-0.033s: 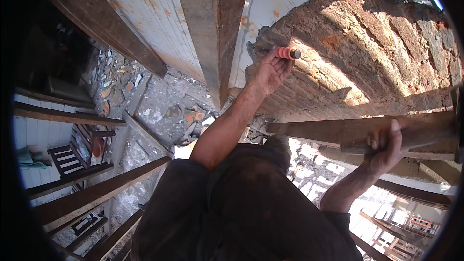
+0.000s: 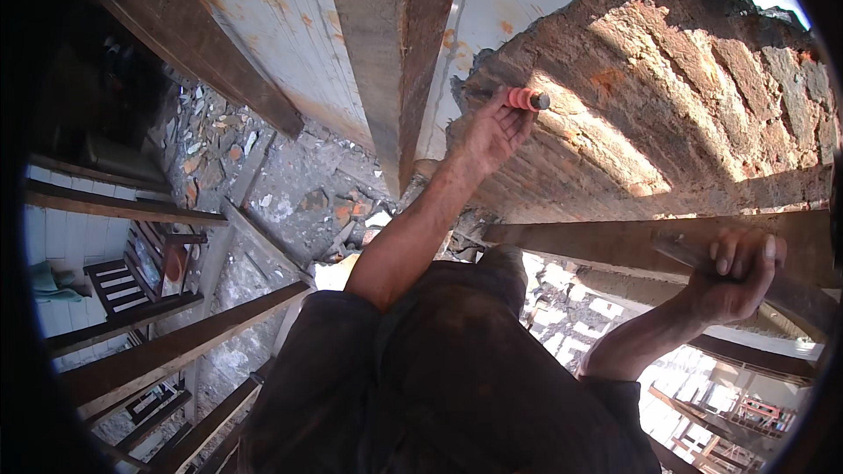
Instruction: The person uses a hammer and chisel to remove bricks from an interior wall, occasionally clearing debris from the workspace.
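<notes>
both hands [image 2: 493, 138] [image 2: 736, 288] partly hide their gripped tools [image 2: 520, 99] [image 2: 683, 248].

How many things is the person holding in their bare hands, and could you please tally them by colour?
Red: 1, the red, ribbed, round grip with a black end, in the left hand
Dark brown: 1, the dark brown, long, bar-shaped tool, in the right hand
Total: 2

Two bare hands [image 2: 493, 137] were in play, with one red-collared tool [image 2: 521, 99], one dark shaft [image 2: 678, 247], one green cloth [image 2: 54, 285]!
</notes>
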The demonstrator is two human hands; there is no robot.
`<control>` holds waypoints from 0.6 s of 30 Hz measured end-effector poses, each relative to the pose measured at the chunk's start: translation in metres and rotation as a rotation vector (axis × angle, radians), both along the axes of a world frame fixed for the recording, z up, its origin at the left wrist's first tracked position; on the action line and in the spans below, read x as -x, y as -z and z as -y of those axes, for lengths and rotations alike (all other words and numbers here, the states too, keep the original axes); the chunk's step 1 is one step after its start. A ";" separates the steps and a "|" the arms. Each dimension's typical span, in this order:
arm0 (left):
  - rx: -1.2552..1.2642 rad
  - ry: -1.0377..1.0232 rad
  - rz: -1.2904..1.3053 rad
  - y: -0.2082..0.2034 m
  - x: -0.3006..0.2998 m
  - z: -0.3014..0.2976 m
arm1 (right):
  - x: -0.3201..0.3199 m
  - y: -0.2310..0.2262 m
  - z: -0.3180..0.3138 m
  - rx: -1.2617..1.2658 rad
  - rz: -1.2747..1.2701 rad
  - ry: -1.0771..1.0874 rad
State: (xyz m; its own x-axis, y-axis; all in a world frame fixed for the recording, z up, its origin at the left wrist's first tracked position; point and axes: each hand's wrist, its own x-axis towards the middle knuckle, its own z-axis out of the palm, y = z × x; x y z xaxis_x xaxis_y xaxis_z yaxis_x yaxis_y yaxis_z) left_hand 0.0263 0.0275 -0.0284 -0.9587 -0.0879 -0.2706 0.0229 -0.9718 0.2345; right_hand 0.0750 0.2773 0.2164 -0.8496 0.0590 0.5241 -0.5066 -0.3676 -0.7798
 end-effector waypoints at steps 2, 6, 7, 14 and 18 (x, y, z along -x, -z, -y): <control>0.011 0.012 -0.002 -0.001 0.001 -0.003 | 0.016 0.017 0.011 0.086 -0.138 0.023; 0.015 0.000 -0.006 0.008 0.005 0.000 | 0.000 0.171 0.052 -0.533 0.565 -0.176; 0.014 0.009 -0.002 0.010 0.004 -0.003 | 0.004 0.194 0.047 -0.817 0.717 -0.311; -0.016 -0.041 0.034 0.007 0.004 0.004 | -0.021 0.100 0.036 -0.545 0.565 -0.300; 0.000 -0.024 0.012 0.006 0.002 -0.005 | -0.007 0.010 0.006 -0.173 0.097 -0.058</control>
State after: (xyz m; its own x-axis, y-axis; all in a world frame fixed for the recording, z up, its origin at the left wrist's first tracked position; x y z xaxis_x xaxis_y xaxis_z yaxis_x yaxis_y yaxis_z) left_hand 0.0241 0.0328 -0.0348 -0.9530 -0.1106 -0.2821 0.0431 -0.9710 0.2351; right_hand 0.0816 0.2710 0.2064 -0.8960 -0.0756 0.4376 -0.4077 -0.2507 -0.8780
